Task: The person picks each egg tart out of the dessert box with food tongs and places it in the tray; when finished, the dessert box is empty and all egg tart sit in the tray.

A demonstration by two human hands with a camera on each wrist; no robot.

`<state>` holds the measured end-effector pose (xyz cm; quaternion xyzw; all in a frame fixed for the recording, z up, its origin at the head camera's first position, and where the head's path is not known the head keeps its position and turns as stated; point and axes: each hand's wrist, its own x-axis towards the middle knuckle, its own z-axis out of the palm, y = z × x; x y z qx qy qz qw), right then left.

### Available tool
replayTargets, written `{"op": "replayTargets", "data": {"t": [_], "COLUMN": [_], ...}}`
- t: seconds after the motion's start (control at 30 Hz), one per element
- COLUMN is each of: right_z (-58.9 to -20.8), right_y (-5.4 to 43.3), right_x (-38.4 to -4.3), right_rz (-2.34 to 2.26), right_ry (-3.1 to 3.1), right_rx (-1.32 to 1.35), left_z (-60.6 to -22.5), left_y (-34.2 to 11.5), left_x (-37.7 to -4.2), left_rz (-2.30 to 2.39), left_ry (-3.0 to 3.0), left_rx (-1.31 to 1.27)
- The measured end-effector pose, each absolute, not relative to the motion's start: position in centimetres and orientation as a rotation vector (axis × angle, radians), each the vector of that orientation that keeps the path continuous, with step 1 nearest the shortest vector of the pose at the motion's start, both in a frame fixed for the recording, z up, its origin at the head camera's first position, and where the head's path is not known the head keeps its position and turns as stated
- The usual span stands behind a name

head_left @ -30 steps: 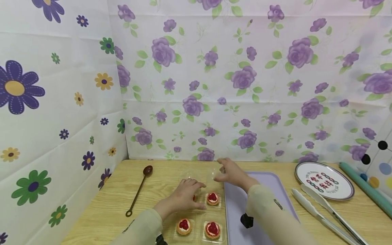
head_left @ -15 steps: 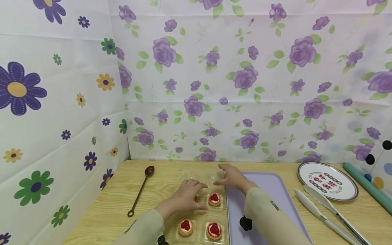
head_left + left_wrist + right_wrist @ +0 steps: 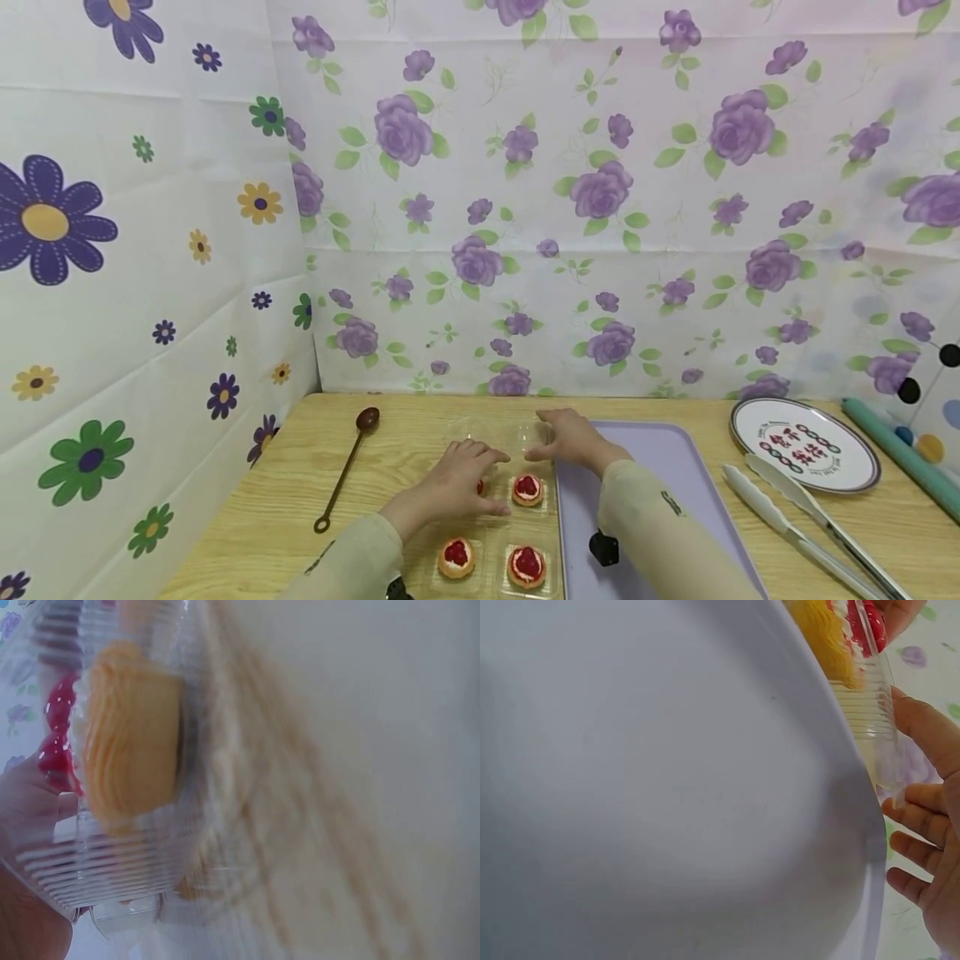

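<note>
Red-topped tarts sit in clear plastic boxes on the table. My left hand (image 3: 456, 479) reaches across the back left tart and grips the left edge of the back right plastic box (image 3: 547, 500), thumb and fingers spread apart. That box holds a tart (image 3: 527, 490). Its raised clear lid (image 3: 529, 435) is held by my right hand (image 3: 576, 442), thumb on one side and fingers on the other. In the left wrist view a boxed tart (image 3: 127, 742) hides part of my left hand (image 3: 22, 817). My right hand (image 3: 941, 825) shows beside the lid edge (image 3: 889, 769) in the right wrist view.
Two more boxed tarts, left (image 3: 456, 557) and right (image 3: 527, 567), stand nearer. A lilac tray (image 3: 660, 450) lies under my right forearm. Farther right are tongs (image 3: 795, 533), a plate (image 3: 806, 446) and a green roll (image 3: 900, 458). A brown long-handled spoon (image 3: 347, 471) lies left.
My right hand has come slightly down and toward me with the lid. The left hand stays almost still. The whole view has shifted a little.
</note>
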<state>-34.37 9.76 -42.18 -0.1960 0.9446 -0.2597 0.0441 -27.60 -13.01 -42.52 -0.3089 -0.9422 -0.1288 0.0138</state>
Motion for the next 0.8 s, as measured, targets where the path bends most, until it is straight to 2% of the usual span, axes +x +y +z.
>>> {"op": "replayTargets", "data": {"t": [0.8], "right_z": [-40.8], "right_y": [11.4], "right_x": [-33.7], "right_rz": [-0.698], "right_ry": [2.914], "right_rx": [-0.709], "left_z": [-42.6], "left_y": [-13.0], "left_x": [-27.4], "left_rz": [-0.386], "left_ry": [-2.92], "left_rx": [-0.995]}}
